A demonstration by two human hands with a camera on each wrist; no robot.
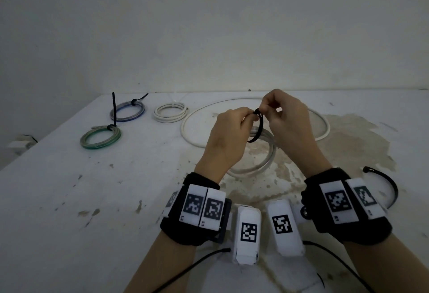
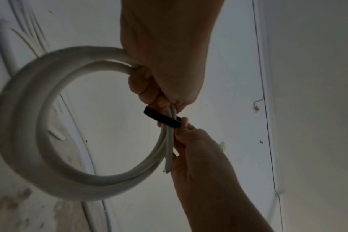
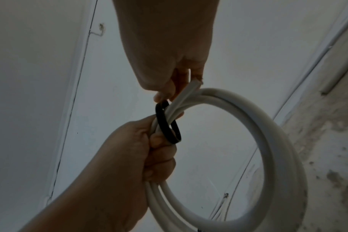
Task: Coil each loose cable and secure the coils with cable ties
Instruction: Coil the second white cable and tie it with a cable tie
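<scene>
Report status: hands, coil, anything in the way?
Left hand grips white coil. Right hand pinches black tie, looped loosely round it. Nothing blocking.

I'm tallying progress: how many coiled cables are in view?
4: blue coil and white coil at the table's far left, green coil nearer, one held coil. None seem hidden.
</scene>
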